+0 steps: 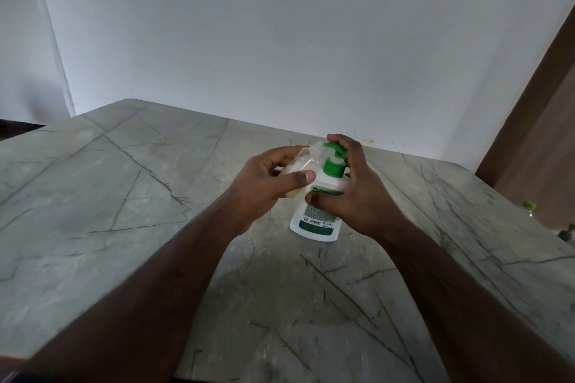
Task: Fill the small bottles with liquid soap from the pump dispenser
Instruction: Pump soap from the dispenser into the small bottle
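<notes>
Green-capped and white-bodied, the pump dispenser (317, 211) stands on the grey veined stone surface (124, 196), near its far right part. The right hand (354, 193) wraps the dispenser from the right: its thumb lies across the green band of the label, and its forefinger curls over the green pump head (334, 149), so much of the bottle's right side is hidden behind the palm. Its grip is clamped on the dispenser.

The left hand (267, 183) holds a small clear bottle (303, 165), tilted, with its mouth up against the pump's spout. Fingers and thumb curl round it, a firm grip that covers most of the bottle's body; only its upper part and a patch of pale yellowish liquid below the thumb show. Whether the spout sits inside the mouth or just touches it cannot be told, since the clear plastic blurs into the hand.

At the right edge of the surface, a bottle with a light green cap (529, 206) is cut off by the frame, and a dark object below it is too small to make out. Both forearms run out of the bottom of the view.
</notes>
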`<state>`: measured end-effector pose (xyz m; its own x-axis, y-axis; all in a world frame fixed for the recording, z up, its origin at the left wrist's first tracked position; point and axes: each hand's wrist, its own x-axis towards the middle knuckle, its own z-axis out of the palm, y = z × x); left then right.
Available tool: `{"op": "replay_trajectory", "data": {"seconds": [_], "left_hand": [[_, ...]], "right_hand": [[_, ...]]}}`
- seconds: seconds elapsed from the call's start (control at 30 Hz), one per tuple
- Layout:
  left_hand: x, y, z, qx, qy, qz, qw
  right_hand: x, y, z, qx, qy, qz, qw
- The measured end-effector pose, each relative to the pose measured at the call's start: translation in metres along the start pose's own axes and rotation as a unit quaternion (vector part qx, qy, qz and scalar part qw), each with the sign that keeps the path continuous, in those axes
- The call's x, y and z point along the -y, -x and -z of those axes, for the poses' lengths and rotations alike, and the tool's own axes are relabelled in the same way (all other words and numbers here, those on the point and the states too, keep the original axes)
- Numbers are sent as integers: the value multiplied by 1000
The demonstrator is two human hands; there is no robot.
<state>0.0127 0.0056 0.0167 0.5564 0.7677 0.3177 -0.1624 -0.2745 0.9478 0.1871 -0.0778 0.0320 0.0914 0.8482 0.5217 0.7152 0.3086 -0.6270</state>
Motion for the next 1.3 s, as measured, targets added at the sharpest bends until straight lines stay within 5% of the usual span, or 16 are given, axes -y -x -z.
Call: {"op": "replay_trajectory", "data": {"seconds": [1.3], "left_hand": [[-2,2,-2,-3,5,-7,1000]], "right_hand": [[10,-1,4,19,22,-14,999]]}}
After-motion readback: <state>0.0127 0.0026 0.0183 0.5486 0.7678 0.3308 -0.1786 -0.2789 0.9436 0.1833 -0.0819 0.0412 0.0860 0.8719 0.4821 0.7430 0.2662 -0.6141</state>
